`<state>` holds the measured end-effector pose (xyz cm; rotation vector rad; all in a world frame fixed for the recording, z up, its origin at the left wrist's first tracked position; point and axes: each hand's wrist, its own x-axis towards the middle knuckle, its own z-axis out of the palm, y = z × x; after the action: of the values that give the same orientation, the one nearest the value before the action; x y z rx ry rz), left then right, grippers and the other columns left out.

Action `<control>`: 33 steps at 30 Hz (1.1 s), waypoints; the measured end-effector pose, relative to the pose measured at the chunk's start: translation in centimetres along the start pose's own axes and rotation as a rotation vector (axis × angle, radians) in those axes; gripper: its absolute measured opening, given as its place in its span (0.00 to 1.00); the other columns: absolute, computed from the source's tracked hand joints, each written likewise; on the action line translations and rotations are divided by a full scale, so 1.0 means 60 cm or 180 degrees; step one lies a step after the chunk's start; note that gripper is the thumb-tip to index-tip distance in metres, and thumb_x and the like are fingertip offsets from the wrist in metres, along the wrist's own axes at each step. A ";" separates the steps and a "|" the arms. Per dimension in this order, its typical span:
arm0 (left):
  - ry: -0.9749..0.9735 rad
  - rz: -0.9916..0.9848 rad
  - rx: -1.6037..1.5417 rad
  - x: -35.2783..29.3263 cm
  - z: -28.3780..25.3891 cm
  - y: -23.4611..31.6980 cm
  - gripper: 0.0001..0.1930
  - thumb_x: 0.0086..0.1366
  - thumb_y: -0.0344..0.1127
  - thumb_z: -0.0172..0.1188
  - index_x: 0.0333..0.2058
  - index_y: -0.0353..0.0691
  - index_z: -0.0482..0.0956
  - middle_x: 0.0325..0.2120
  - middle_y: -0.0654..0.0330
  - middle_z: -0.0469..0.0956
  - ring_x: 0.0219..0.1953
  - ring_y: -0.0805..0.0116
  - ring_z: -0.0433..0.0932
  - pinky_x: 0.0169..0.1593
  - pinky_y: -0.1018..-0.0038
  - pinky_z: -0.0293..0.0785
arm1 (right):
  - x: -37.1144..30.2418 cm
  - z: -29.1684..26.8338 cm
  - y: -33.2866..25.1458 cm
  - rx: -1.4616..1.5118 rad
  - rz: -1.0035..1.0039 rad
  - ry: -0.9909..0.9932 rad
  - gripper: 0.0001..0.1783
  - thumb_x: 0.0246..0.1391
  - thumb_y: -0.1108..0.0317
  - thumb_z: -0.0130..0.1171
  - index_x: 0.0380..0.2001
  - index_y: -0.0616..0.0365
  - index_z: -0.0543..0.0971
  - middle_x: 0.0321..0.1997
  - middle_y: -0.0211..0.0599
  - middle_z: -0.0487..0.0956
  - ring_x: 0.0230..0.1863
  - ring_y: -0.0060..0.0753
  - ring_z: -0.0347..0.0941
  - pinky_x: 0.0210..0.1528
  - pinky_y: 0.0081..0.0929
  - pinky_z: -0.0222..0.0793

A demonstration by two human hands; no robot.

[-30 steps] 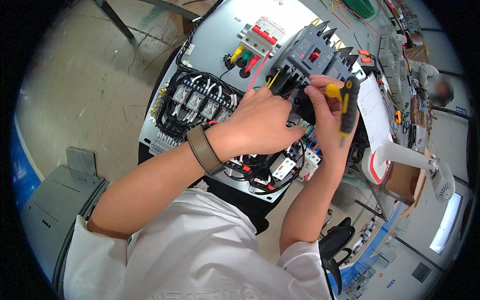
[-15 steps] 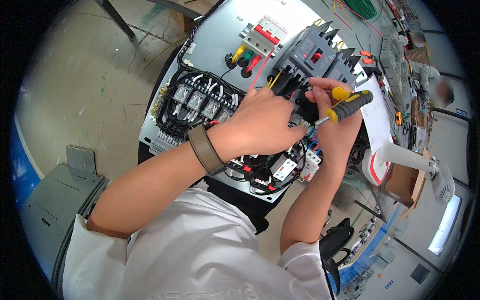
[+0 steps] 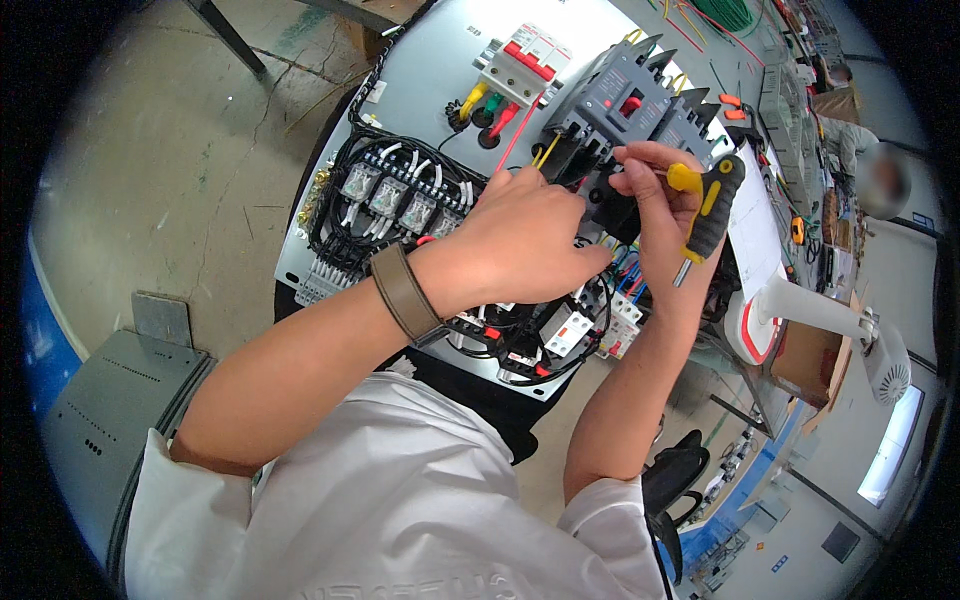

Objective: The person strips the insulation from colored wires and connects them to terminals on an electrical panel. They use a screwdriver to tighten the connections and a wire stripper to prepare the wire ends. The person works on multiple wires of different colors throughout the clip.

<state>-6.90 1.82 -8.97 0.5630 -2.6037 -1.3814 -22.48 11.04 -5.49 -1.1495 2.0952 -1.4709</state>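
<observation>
My left hand [image 3: 520,235], with a brown band at the wrist, is bent closed over the wiring in the middle of a white mounting panel [image 3: 448,60]. Its fingertips are hidden, so what they grip does not show. A red wire [image 3: 520,132] and yellow wires [image 3: 547,150] run up from beside its knuckles. My right hand [image 3: 660,200] is curled around a screwdriver [image 3: 712,212] with a grey and yellow handle, its shaft pointing down. Thumb and forefinger come together beside the dark grey moulded-case breaker [image 3: 607,95].
A small breaker with red levers [image 3: 527,62] sits on the panel's upper part. Clear relays [image 3: 388,197] with bundled black wires lie left of my hand. A white fan [image 3: 800,310] stands at right near papers [image 3: 752,235]. A grey metal cabinet [image 3: 120,410] is at lower left.
The screwdriver has swung in my right hand: its shaft pointed left and now points down. My left hand has stayed nearly in place.
</observation>
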 end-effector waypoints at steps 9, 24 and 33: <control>-0.0313 -0.0088 0.0059 0.016 -0.020 0.004 0.36 0.68 0.56 0.64 0.61 0.26 0.77 0.42 0.35 0.84 0.52 0.34 0.80 0.60 0.48 0.73 | 0.001 0.032 0.031 0.0256 -0.0232 0.0755 0.09 0.61 0.76 0.75 0.44 0.65 0.91 0.37 0.30 0.90 0.39 0.15 0.82 0.44 0.18 0.78; -0.0295 -0.0177 -0.0070 0.026 -0.020 0.012 0.29 0.70 0.47 0.67 0.65 0.41 0.76 0.36 0.40 0.86 0.42 0.37 0.86 0.48 0.51 0.81 | -0.008 -0.117 -0.160 -0.1965 -0.1559 -0.0783 0.32 0.51 0.72 0.79 0.61 0.58 0.85 0.66 0.44 0.82 0.60 0.36 0.82 0.61 0.31 0.76; -0.0231 -0.0043 0.0243 0.029 -0.014 0.006 0.32 0.70 0.47 0.67 0.63 0.25 0.75 0.48 0.32 0.83 0.51 0.32 0.83 0.54 0.50 0.79 | 0.025 -0.027 -0.138 -0.1908 -0.0541 0.0806 0.20 0.65 0.64 0.71 0.58 0.57 0.87 0.25 0.25 0.78 0.25 0.11 0.65 0.27 0.20 0.56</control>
<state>-8.36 0.70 -8.29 0.5514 -2.7251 -1.3354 -20.99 9.73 2.82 -1.4316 2.7926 -1.1234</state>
